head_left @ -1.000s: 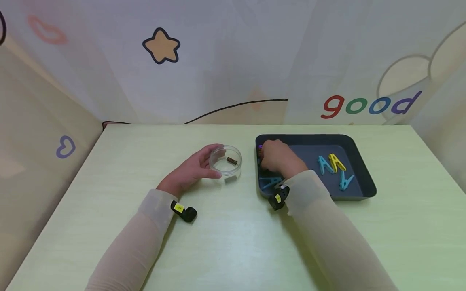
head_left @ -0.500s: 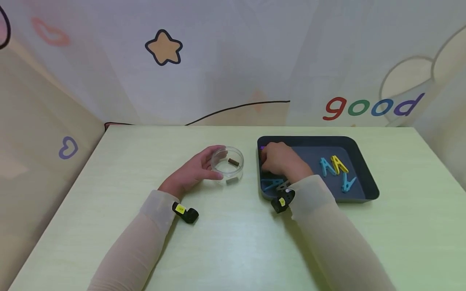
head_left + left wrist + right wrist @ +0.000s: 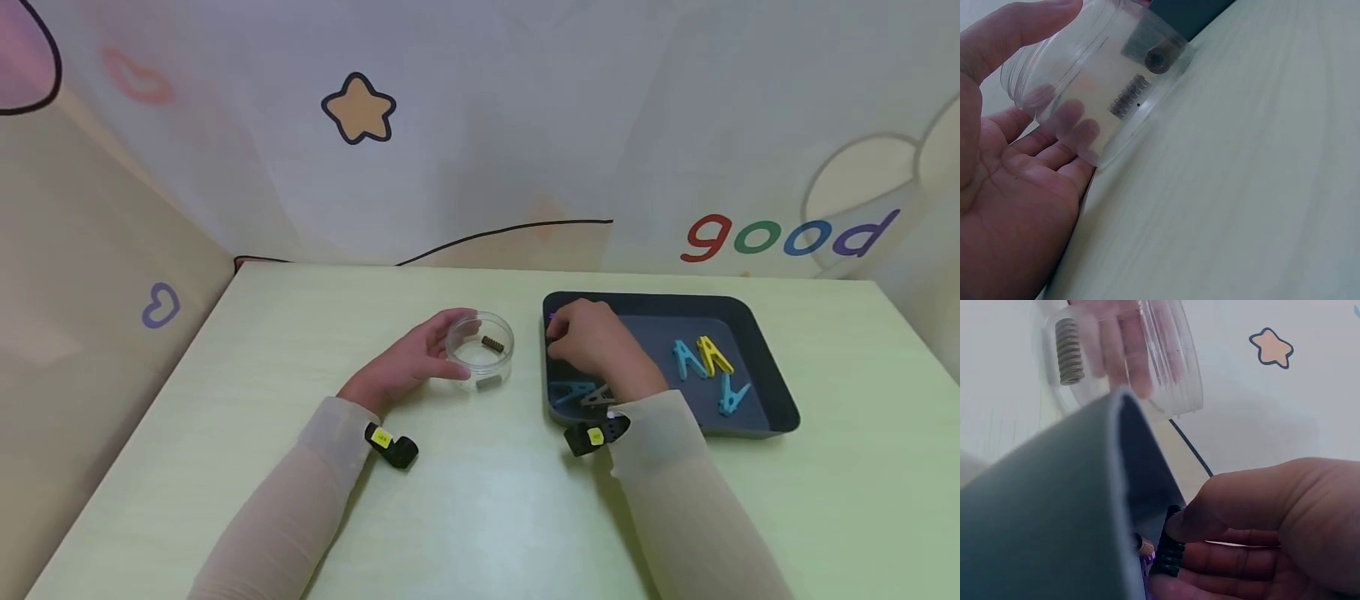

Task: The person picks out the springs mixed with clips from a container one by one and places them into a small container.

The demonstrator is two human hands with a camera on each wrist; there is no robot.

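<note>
My left hand (image 3: 408, 358) holds a clear round jar (image 3: 480, 363) on the table, thumb on the near side and fingers round the far side. Inside the jar lies a small metal spring (image 3: 492, 343); a second dark coil end (image 3: 1159, 59) shows in the left wrist view. My right hand (image 3: 600, 346) is over the left end of a dark tray (image 3: 645, 325). In the right wrist view, its thumb and fingers pinch a dark spring (image 3: 1170, 550) just inside the tray wall. Behind that spring sit a copper-coloured piece (image 3: 1144, 544) and something purple (image 3: 1149, 560), partly hidden.
Toward the tray's right side lie two blue clothespins (image 3: 732, 395) and a yellow clothespin (image 3: 715, 356). A blue clothespin (image 3: 573, 392) and a grey clothespin (image 3: 597, 396) are at its near left corner, under the right wrist. A printed cloth wall (image 3: 480, 150) rises behind the table.
The right hand has shifted slightly within the tray's left end, and the grey clothespin has come into sight beneath the wrist. The left hand keeps its hold on the jar. The head view has tilted.
</note>
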